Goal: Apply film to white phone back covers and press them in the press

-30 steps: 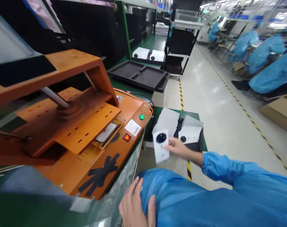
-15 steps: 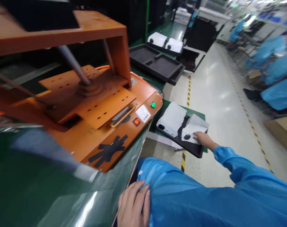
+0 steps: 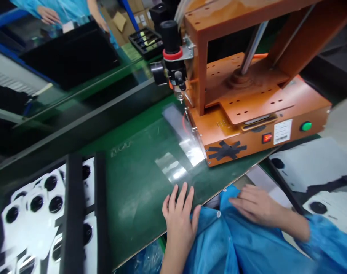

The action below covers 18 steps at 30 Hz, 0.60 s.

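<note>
A worker's left hand (image 3: 179, 213) lies flat, fingers spread, on the green bench mat (image 3: 139, 167) while the empty right hand (image 3: 255, 203) rests loosely on a blue smock (image 3: 233, 243) below an orange press (image 3: 247, 102).

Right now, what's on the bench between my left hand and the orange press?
In the head view, only green mat lies between the left hand and the orange press, with a clear film strip lying flat on it, glaring under the light.

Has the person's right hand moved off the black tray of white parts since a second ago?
Yes. The right hand has come back from the black tray beside the orange press and lies empty on the blue coat.
</note>
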Motion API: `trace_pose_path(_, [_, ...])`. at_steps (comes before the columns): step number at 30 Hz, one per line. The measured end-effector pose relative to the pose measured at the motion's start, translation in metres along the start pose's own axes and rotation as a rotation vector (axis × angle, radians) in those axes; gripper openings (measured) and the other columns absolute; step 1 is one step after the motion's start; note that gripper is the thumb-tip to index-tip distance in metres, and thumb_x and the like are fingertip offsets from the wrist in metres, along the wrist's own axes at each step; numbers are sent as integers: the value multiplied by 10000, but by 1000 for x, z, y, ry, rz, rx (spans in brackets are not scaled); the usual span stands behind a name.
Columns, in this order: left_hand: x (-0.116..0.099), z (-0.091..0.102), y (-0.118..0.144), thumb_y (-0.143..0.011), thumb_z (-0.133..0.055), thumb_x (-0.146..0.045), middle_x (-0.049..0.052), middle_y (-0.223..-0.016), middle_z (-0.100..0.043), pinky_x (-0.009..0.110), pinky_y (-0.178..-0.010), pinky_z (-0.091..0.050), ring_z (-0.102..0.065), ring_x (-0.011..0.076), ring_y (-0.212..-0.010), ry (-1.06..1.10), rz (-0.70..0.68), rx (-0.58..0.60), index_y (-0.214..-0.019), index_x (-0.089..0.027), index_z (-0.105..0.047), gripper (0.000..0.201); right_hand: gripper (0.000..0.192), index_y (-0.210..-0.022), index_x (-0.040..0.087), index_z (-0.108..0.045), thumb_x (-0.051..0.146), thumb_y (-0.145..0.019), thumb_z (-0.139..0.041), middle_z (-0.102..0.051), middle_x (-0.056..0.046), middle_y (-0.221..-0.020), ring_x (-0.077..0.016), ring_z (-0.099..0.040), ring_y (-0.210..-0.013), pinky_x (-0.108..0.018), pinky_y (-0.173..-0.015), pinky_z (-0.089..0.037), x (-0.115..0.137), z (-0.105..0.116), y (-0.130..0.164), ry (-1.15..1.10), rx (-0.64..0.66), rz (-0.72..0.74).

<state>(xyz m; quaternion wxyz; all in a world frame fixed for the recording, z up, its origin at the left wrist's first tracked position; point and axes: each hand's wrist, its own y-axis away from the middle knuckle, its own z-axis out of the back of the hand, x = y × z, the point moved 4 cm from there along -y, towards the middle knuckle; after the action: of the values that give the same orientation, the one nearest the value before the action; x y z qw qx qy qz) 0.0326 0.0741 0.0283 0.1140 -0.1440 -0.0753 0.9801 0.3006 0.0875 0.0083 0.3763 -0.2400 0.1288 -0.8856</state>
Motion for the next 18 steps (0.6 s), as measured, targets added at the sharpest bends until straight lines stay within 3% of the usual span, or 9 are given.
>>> trace_pose_path(2, [-4, 3, 13, -961, -595, -315, 38, -1523, -544, 484, -1135, -287, -438, 299, -1425, 15, -27, 36, -1438, -291, -552, 480, 170, -1102, 192, -688, 211, -982, -570, -632, -19, -747, -147, -559, -695, -316, -659, -421, 25, -12, -54, -104, 31, 176])
trace_pose_path(4, [-9, 8, 29, -951, -610, -307, 43, -1508, -559, 474, -1119, -320, -441, 298, -1419, 36, -46, 53, -1430, -293, -562, 482, 170, -1096, 167, -681, 199, -977, -563, -620, -14, -736, -155, -540, -689, -326, -640, -390, 37, -23, -96, -157, 11, 242])
trace_pose_path(7, [-6, 20, 43, -936, -633, -340, 57, -1465, -591, 475, -1085, -375, -472, 301, -1378, 126, -49, 63, -1358, -304, -620, 423, 155, -1046, 170, -688, 209, -983, -552, -625, -19, -763, -157, -553, -723, -319, -670, -409, 40, -40, -133, -228, -43, 199])
trace_pose_path(9, [9, 29, 35, -954, -604, -320, 64, -1393, -625, 451, -1050, -422, -525, 272, -1305, 220, -10, 56, -1239, -301, -682, 296, 154, -1035, 179, -691, 211, -988, -547, -636, -24, -796, -152, -565, -753, -303, -706, -435, 38, -49, -143, -286, -57, 141])
trace_pose_path(13, [70, 42, -30, -991, -545, -300, 75, -1110, -697, 407, -963, -488, -615, 225, -1087, 328, 185, -144, -993, -251, -730, 191, 153, -1018, 188, -691, 227, -994, -545, -620, -19, -782, -143, -556, -733, -286, -715, -447, 34, -54, -142, -332, -7, 85])
trace_pose_path(16, [115, 34, -88, -964, -601, -378, 120, -1271, -673, 527, -1038, -429, -573, 305, -1179, 199, 348, -254, -1139, -231, -731, 263, 157, -995, 192, -690, 226, -998, -536, -614, -16, -772, -145, -553, -727, -292, -720, -447, 34, -51, -141, -311, 39, 88])
trace_pose_path(18, [133, 22, -112, -907, -690, -395, 129, -1347, -653, 604, -1053, -375, -525, 370, -1248, 165, 399, -270, -1163, -247, -737, 300, 160, -993, 193, -689, 224, -1000, -533, -616, -15, -774, -148, -556, -732, -298, -723, -447, 34, -50, -142, -299, 51, 87])
